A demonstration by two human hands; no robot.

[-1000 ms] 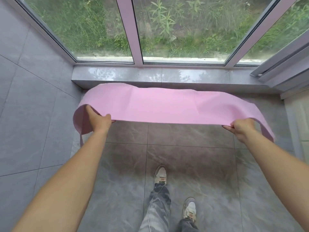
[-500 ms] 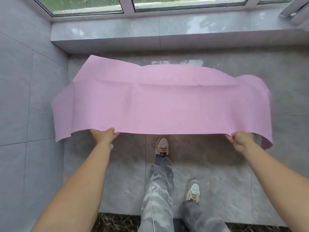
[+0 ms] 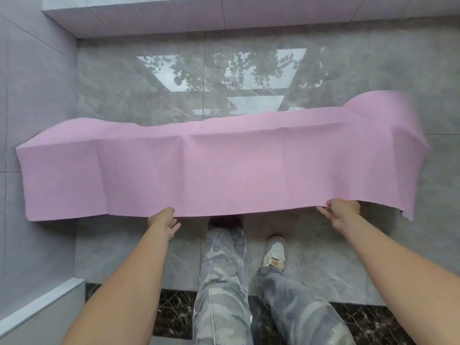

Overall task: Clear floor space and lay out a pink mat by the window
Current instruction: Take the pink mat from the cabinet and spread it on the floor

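A long pink mat [image 3: 224, 170] with fold creases hangs spread out sideways above the grey tiled floor, its ends drooping at left and right. My left hand [image 3: 163, 220] grips the mat's near edge left of centre. My right hand [image 3: 342, 211] pinches the near edge toward the right. The mat's far edge billows up at the right end. One of my shoes is partly hidden under the mat's near edge.
The low grey window sill step [image 3: 199, 18] runs across the top. A tiled wall [image 3: 37, 95] closes the left side. Glossy floor tiles [image 3: 224, 78] reflect the window beyond the mat. A dark marble strip [image 3: 174, 312] lies behind my feet [image 3: 273, 255].
My view has tilted further down, so the window is out of sight. The mat has come lower and nearer to me, away from the sill, with both hands still on its near edge.
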